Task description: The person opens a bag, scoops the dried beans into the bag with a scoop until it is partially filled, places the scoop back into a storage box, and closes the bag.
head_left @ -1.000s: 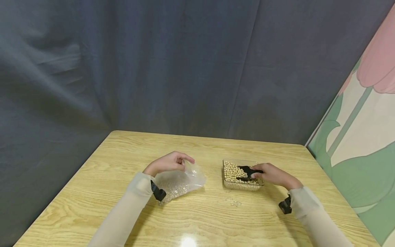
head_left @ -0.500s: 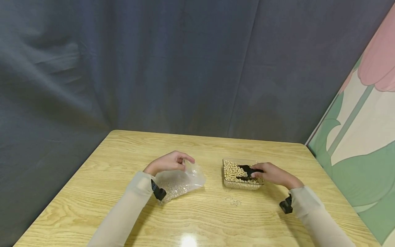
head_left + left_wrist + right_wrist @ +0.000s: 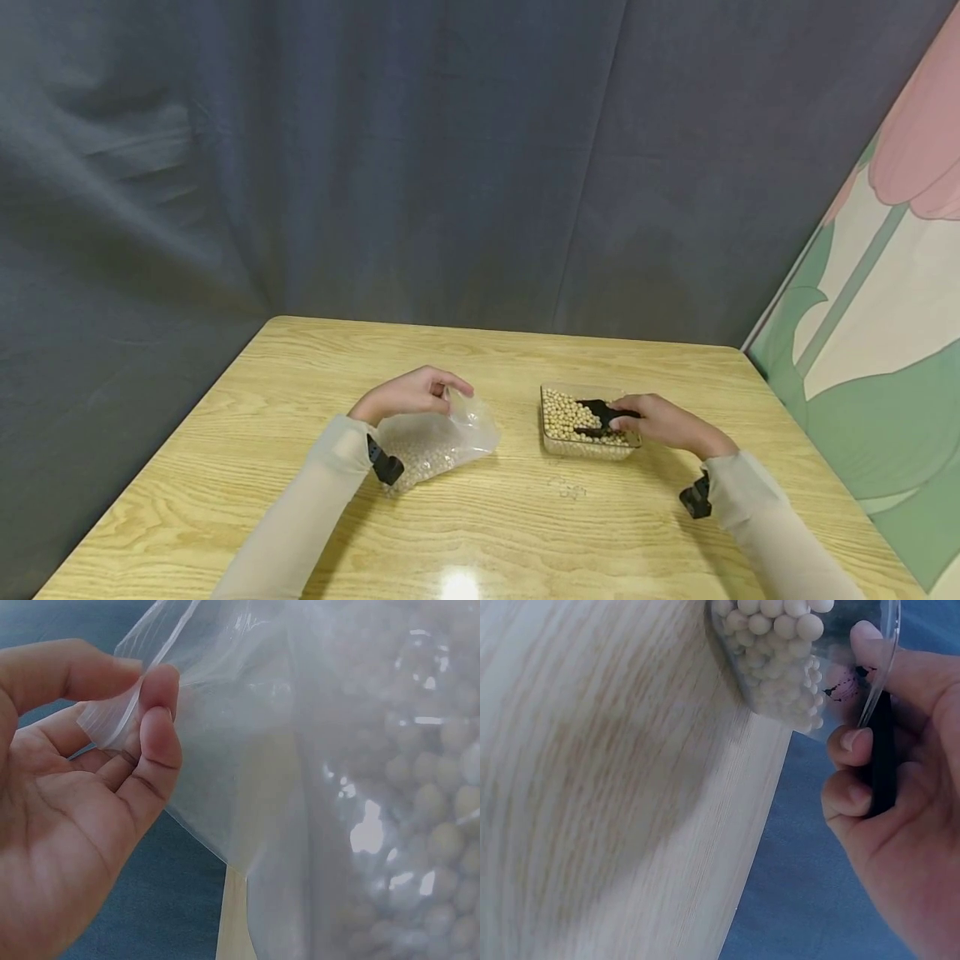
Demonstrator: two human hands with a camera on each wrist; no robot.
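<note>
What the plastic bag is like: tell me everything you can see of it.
The plastic bag is clear, slightly cloudy and glossy, with fine ridged lines along one edge. Pale round pellets lie inside, mostly toward its near end; the rest looks thin and loose. It rests on the wood-grain table, left of the clear container, its ridged edge pinched by the left hand. Whether it is sealed is unclear.

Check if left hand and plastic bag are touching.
Touching: the left wrist view shows the left hand pinching the plastic bag by its edge.
</note>
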